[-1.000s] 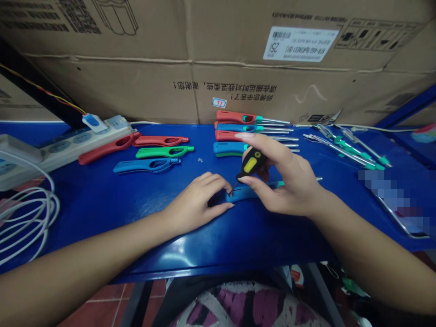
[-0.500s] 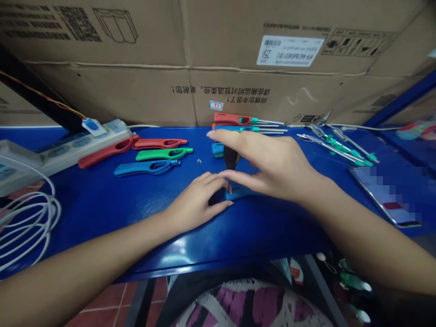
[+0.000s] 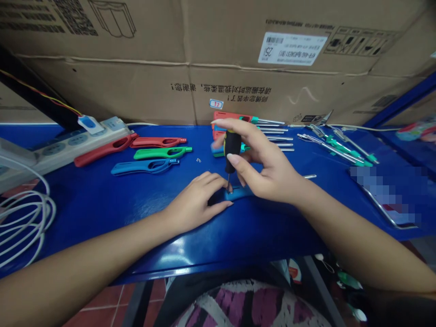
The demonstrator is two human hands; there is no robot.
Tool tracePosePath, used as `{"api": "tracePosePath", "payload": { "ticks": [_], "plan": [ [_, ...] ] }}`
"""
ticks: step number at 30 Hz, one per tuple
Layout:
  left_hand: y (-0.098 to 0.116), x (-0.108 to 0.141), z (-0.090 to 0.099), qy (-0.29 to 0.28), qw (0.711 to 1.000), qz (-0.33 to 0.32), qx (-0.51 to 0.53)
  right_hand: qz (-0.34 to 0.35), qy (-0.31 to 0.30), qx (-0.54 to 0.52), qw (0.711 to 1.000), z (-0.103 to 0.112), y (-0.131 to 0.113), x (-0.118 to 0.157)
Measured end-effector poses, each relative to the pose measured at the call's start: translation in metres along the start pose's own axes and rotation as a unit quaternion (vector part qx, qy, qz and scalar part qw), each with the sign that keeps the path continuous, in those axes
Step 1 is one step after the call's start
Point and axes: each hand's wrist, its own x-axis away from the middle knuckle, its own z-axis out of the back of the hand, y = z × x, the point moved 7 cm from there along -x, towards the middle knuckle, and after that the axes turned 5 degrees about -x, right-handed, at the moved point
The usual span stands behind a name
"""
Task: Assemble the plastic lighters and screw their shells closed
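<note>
A blue stick lighter (image 3: 239, 193) lies on the table, its metal tube sticking out to the right beyond my right wrist. My left hand (image 3: 199, 200) rests on the table, with thumb and fingertips gripping the lighter's left end. In my right hand (image 3: 269, 170) is a screwdriver (image 3: 233, 152) with a black and yellow handle, pinched between thumb and fingers. It stands nearly upright, with its tip down at the lighter's left end. The exact contact of the tip is too small to make out. My right hand covers part of the lighter.
Red, green (image 3: 161, 153) and blue (image 3: 145, 167) lighter shells lie left, near a power strip (image 3: 59, 147) and coiled white cable (image 3: 30, 218). Several lighters (image 3: 235, 117) sit behind my hands. Metal tubes with green parts (image 3: 340, 147) and a phone (image 3: 384, 200) lie right. A cardboard box (image 3: 136, 81) stands behind.
My right hand's grip has shifted around the screwdriver, so more of its handle shows. My left hand and the lighter have stayed in place. The view has moved slightly.
</note>
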Motion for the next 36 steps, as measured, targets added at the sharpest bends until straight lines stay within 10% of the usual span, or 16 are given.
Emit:
{"api": "tracePosePath", "payload": {
  "ticks": [15,21,36],
  "plan": [
    [-0.003,0.002,-0.002,0.014,1.0,-0.002,-0.019,0.136,0.063,0.119,0.982,0.003,-0.027,0.004],
    [-0.003,0.001,-0.003,0.001,1.0,-0.004,-0.01,0.03,0.025,0.03,0.999,0.003,-0.01,0.0],
    [0.0,-0.001,0.001,-0.007,1.0,0.0,0.007,0.066,0.066,0.124,0.988,0.025,-0.008,0.004]
  ]
}}
